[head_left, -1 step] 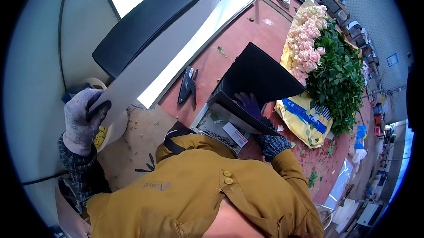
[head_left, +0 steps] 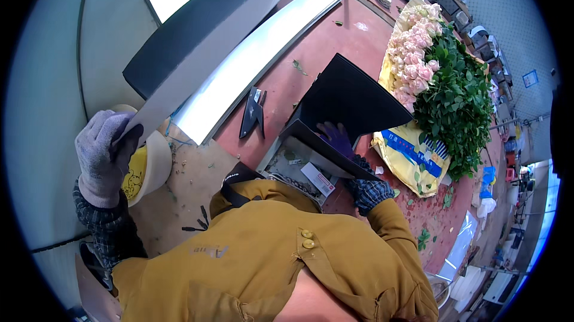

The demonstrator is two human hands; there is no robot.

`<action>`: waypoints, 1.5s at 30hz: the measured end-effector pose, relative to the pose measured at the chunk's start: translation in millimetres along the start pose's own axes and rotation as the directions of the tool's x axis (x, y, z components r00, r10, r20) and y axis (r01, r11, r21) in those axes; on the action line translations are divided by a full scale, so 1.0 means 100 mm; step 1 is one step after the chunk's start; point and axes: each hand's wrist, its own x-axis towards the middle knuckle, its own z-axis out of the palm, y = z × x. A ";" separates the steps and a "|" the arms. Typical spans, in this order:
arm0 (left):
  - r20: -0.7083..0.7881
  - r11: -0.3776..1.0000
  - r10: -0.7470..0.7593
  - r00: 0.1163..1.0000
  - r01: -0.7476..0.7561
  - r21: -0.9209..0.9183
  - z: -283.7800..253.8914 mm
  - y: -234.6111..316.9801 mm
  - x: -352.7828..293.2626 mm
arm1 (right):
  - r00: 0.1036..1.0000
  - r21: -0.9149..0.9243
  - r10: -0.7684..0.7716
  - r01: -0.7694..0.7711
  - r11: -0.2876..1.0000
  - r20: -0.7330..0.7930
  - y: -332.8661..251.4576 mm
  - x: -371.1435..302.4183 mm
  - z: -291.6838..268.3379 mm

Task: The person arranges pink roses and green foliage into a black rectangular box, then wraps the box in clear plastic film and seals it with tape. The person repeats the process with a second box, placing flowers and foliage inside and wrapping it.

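My left hand (head_left: 104, 155), in a pale grey-purple glove, pinches the near corner of a long grey sheet (head_left: 197, 68). The sheet is raised and bowed above a stack of white sheets (head_left: 257, 53) on the table, with a dark panel (head_left: 197, 29) behind it. My right hand (head_left: 336, 140), in a purple glove, lies with fingers spread inside an angled black panel holder (head_left: 359, 95); its front wall hides the wrist. Between the stack and the holder lies a black stapler-like tool (head_left: 253, 113).
At the right, pink roses (head_left: 415, 62) with green foliage (head_left: 457, 101) rest on yellow wrapping (head_left: 412, 172). A small white-and-red box (head_left: 317, 178) lies below the holder. A pale bucket (head_left: 158, 166) stands beside my left hand. Leaf scraps dot the red table (head_left: 317, 41).
My left hand has shifted a little left and up, drawing the grey sheet with it. More of the white stack shows. My right hand stays in the holder.
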 end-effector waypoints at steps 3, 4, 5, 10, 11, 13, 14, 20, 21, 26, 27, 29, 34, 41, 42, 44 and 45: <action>-0.254 0.951 -0.016 0.967 -0.064 -0.304 0.23 -0.18 0.01 | 1.000 0.038 -0.013 0.013 0.999 -0.014 -0.04 0.13 0.05; -0.473 0.878 -0.008 0.881 -0.221 -0.424 0.50 -0.18 0.07 | 1.000 0.043 -0.011 0.012 0.999 -0.026 -0.04 0.15 0.09; -0.531 0.803 -0.109 0.840 -0.241 -0.546 0.74 -0.14 0.15 | 0.999 0.046 0.002 0.000 0.999 -0.033 -0.05 0.12 0.11; 0.061 0.126 -0.330 0.942 0.108 -0.986 1.77 0.07 0.75 | 1.000 0.106 0.030 -0.029 0.994 -0.010 -0.07 0.14 -0.11; 0.206 0.023 -0.264 0.942 0.219 -0.975 1.93 0.15 0.86 | 0.999 0.113 0.019 -0.016 0.993 -0.031 -0.09 0.19 -0.10; 0.384 -0.060 -0.119 0.916 0.379 -0.923 2.36 0.32 1.00 | 1.000 0.085 0.008 -0.006 0.996 -0.030 -0.09 0.22 -0.10; 0.430 -0.044 -0.059 0.901 0.428 -0.902 2.57 0.41 1.03 | 1.000 0.071 0.011 -0.009 0.997 -0.024 -0.10 0.20 -0.11; 0.721 0.001 0.181 0.669 0.733 -0.680 3.35 0.61 0.75 | 0.998 0.208 0.048 -0.053 0.977 0.030 -0.10 0.28 -0.43; 0.784 0.032 0.201 0.588 0.796 -0.605 3.57 0.55 0.60 | 0.999 0.218 0.046 -0.051 0.975 0.027 -0.10 0.31 -0.43; 0.871 0.254 0.125 0.475 0.833 -0.491 3.98 0.46 0.45 | 0.999 0.261 0.051 -0.054 0.964 0.016 -0.14 0.38 -0.45; 0.904 0.227 0.073 0.420 0.876 -0.426 3.93 0.47 0.48 | 0.998 0.286 0.060 -0.062 0.956 0.015 -0.14 0.39 -0.45; 0.874 0.255 0.064 0.482 0.839 -0.481 4.10 0.40 0.39 | 0.997 0.349 0.071 -0.069 0.934 0.007 -0.18 0.45 -0.55; 0.910 0.330 0.059 0.411 0.852 -0.407 3.82 0.50 0.52 | 0.963 0.527 0.165 -0.256 0.810 0.214 0.13 0.27 -0.84; 0.898 0.563 0.044 0.438 0.732 -0.384 3.88 0.45 0.44 | 0.976 0.496 0.174 -0.217 0.841 0.133 0.07 0.89 -1.24; 0.893 0.596 0.047 0.447 0.705 -0.384 3.91 0.47 0.45 | 0.963 0.447 0.179 -0.252 0.858 0.200 0.10 0.91 -1.11; 0.901 0.539 0.086 0.425 0.741 -0.401 3.67 0.55 0.55 | 0.905 0.303 0.253 -0.361 0.882 0.341 0.02 1.00 -0.96; 0.897 0.580 0.086 0.433 0.710 -0.398 3.65 0.53 0.53 | 0.888 0.274 0.276 -0.387 0.880 0.368 -0.03 1.05 -0.93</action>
